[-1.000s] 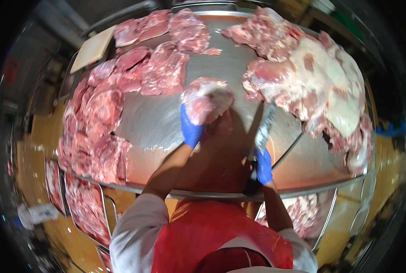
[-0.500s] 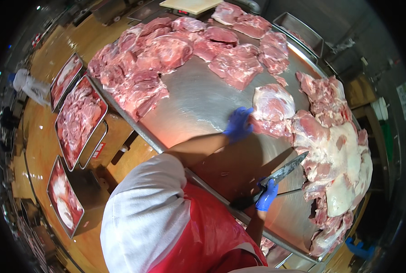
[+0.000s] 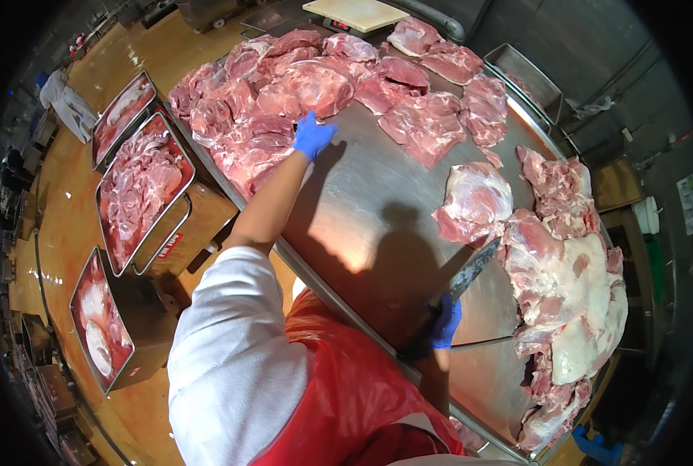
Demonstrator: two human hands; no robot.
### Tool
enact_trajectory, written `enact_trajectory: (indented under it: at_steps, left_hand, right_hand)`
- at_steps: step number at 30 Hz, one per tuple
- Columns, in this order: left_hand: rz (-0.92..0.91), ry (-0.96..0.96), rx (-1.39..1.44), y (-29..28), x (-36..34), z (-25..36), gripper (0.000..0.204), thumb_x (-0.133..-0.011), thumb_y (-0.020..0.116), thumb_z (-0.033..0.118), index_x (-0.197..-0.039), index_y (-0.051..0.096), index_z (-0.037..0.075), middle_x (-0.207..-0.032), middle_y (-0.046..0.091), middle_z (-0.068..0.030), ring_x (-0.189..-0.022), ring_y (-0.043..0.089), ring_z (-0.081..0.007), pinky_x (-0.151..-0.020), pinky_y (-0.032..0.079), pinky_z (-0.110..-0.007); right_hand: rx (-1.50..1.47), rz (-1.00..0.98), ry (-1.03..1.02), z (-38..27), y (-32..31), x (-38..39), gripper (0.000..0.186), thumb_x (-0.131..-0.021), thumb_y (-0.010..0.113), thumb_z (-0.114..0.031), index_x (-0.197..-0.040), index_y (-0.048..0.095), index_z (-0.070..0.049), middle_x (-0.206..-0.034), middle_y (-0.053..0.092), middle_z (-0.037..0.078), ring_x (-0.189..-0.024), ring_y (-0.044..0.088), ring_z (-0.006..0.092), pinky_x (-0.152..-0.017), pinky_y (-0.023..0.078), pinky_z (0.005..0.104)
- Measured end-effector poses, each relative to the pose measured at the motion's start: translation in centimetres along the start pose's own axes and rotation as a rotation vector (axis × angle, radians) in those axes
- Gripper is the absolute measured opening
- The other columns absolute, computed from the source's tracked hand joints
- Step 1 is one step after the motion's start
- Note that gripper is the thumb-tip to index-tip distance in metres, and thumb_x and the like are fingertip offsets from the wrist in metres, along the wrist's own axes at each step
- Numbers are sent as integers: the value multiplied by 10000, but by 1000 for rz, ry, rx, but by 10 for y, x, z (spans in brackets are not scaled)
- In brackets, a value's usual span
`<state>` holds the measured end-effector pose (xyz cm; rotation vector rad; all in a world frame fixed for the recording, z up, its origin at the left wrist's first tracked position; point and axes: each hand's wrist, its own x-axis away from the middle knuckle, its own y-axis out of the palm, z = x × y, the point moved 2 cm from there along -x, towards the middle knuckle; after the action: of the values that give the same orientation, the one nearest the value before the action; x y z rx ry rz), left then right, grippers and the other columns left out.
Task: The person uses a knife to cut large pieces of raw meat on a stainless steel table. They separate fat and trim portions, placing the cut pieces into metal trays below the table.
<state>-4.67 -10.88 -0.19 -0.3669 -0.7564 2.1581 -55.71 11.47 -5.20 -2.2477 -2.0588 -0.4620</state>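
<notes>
My left hand (image 3: 314,137), in a blue glove, reaches far forward to the edge of a heap of raw meat cuts (image 3: 245,105) at the far left of the steel table (image 3: 362,167). Its fingers are stretched and somewhat apart at the meat, with nothing held. Closer to me, my right hand (image 3: 445,323), also gloved in blue, is wrapped round the handle of a knife (image 3: 474,272). The broad blade points away and to the right, its tip near a rounded cut of meat (image 3: 478,194). Beyond that tip lies a large fatty slab of pork (image 3: 575,279) along the table's right side.
Metal bins of meat (image 3: 146,194) stand left of the table, below its raised rim. A white board (image 3: 354,13) rests on a scale at the far end. Another steel tub (image 3: 521,74) sits beyond the right rim. A person in white (image 3: 67,101) is far left.
My left hand has left the rounded cut and swung left and forward to the meat heap. The knife stays in my right hand, slightly shifted left. The view has shifted somewhat.
</notes>
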Motion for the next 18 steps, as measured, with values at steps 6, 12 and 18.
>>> enact_trajectory:
  at_steps: [6,12,18]
  left_hand:
    - [-10,229,107,36,6,66,954,-759,709,427,-1516,276,41,-1530,308,-265,-1425,306,-400,-1167,277,-448]
    - [-8,417,166,53,23,134,879,-784,735,358,-1477,336,-9,-1485,385,-249,-1392,360,-371,-1152,310,-413]
    - [-54,461,210,72,33,159,937,-756,740,395,-1512,292,72,-1525,310,-252,-1409,317,-401,-1164,268,-466]
  right_hand:
    - [56,64,48,-13,-5,16,233,-1001,534,-258,-1038,587,-34,-825,628,62,-683,590,143,-604,489,270]
    - [-6,154,74,-27,-8,40,230,-1001,534,-256,-1051,574,-35,-757,597,38,-559,546,107,-489,446,252]
    - [-24,224,-27,2,-37,41,211,-1003,536,-246,-1028,575,-41,-814,606,34,-651,570,116,-560,469,265]
